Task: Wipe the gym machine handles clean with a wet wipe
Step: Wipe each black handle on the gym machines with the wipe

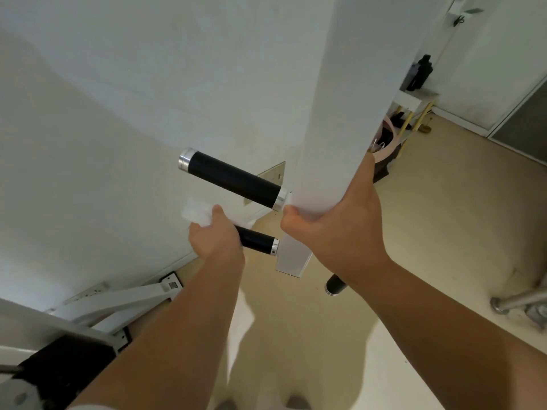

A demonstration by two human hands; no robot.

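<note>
The left hand (214, 238) pinched the wet wipe (197, 213) under its thumb, over the outer end of the lower handle (257, 240); the upper handle (233, 180) lay just above. The right hand (334, 229) gripped the white post (325, 113). Best to wrap the wipe fully round and twist inward, post steadied. The left fingers were hidden, the wipe was blurred, and the right forearm half covered a third handle (336, 285).
</note>
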